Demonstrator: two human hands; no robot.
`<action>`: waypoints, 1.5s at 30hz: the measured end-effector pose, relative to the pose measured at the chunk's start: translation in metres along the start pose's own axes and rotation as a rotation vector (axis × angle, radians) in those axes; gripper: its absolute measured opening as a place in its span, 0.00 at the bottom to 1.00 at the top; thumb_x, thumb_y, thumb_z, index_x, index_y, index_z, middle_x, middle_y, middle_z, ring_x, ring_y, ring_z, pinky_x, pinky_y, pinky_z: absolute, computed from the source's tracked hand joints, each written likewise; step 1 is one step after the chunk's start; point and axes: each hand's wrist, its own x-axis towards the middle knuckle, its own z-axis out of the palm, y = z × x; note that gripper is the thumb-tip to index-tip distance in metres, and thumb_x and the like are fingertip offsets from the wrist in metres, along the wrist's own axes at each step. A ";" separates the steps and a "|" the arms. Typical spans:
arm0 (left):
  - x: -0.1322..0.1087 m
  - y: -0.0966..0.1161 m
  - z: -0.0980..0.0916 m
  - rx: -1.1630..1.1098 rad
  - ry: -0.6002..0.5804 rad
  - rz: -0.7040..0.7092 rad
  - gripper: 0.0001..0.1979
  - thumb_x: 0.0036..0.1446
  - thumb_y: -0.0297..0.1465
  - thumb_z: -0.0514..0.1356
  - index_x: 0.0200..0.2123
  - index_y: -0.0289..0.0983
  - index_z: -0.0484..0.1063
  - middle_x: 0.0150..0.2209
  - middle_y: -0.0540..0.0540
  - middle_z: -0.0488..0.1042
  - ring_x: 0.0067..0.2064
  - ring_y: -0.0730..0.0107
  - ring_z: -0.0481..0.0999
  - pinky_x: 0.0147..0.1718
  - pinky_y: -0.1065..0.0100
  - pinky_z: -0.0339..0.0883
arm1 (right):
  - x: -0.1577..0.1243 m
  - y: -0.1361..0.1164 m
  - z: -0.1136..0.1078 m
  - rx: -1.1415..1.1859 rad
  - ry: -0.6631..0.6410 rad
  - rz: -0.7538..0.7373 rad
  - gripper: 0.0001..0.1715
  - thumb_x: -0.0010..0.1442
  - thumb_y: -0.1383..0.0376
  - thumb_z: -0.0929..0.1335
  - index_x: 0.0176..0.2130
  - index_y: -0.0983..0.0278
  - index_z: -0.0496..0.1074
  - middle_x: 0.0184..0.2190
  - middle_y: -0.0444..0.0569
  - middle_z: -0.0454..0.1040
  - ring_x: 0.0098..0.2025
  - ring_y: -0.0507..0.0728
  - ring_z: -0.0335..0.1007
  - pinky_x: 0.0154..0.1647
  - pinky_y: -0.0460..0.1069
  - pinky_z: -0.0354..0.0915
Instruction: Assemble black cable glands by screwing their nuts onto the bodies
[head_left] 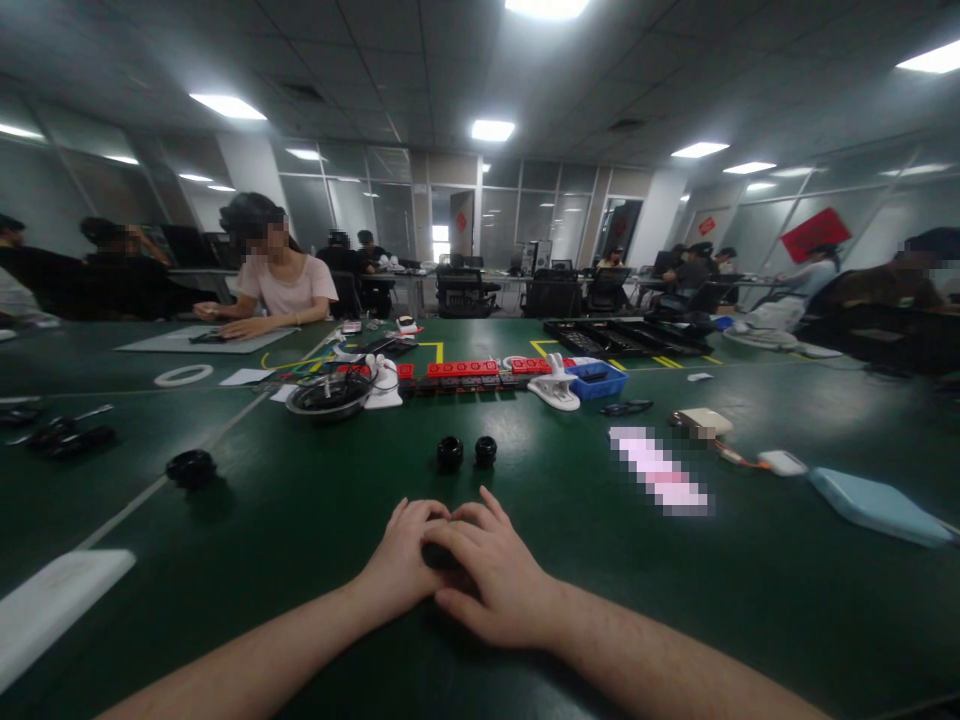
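Note:
My left hand (399,560) and my right hand (501,575) meet low over the green table, closed around a small black round part (438,556). Fingers cover most of it, so its exact kind is hidden. Just beyond my hands, two similar black round parts (450,453) stand side by side on the tabletop. Farther to the left sits another black round part (191,468), apart from them.
Across the middle stand red and black blocks (465,372), a bowl of black cables (328,395), white clips (555,385) and a blue bin (598,381). A light blue case (877,505) lies right, a white object (64,605) left. A person (277,270) works opposite.

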 end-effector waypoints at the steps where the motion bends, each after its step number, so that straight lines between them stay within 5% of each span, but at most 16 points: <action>1: 0.000 -0.001 0.001 0.016 -0.001 0.017 0.17 0.40 0.38 0.62 0.36 0.43 0.71 0.41 0.48 0.67 0.46 0.57 0.65 0.54 0.45 0.43 | 0.000 -0.001 0.000 0.004 -0.010 -0.006 0.28 0.51 0.61 0.65 0.51 0.60 0.57 0.46 0.46 0.67 0.50 0.57 0.53 0.58 0.59 0.30; 16: 0.002 -0.011 0.004 0.107 0.122 -0.011 0.14 0.41 0.39 0.61 0.33 0.41 0.71 0.39 0.48 0.66 0.44 0.59 0.65 0.51 0.46 0.48 | -0.005 0.001 0.002 0.013 0.035 0.022 0.22 0.51 0.63 0.63 0.47 0.62 0.60 0.46 0.47 0.66 0.56 0.58 0.47 0.58 0.61 0.20; 29: 0.002 -0.007 0.001 0.102 0.140 -0.053 0.10 0.41 0.36 0.60 0.30 0.39 0.70 0.37 0.47 0.66 0.42 0.59 0.64 0.47 0.52 0.55 | -0.006 0.002 0.008 -0.056 0.188 0.120 0.04 0.50 0.68 0.62 0.32 0.62 0.62 0.29 0.43 0.68 0.43 0.55 0.57 0.58 0.56 0.32; 38: 0.003 -0.007 0.000 0.091 0.124 -0.051 0.12 0.39 0.35 0.62 0.30 0.40 0.70 0.37 0.48 0.66 0.42 0.60 0.63 0.47 0.54 0.55 | -0.003 0.006 0.010 -0.080 0.201 0.162 0.07 0.50 0.68 0.63 0.34 0.63 0.62 0.29 0.44 0.67 0.36 0.55 0.56 0.46 0.53 0.49; 45: 0.003 -0.012 0.002 0.085 0.133 -0.042 0.15 0.38 0.36 0.63 0.32 0.40 0.69 0.38 0.47 0.66 0.42 0.59 0.63 0.46 0.54 0.56 | -0.003 0.009 0.011 -0.101 0.178 0.189 0.19 0.51 0.66 0.63 0.46 0.64 0.61 0.35 0.47 0.68 0.37 0.56 0.56 0.44 0.54 0.50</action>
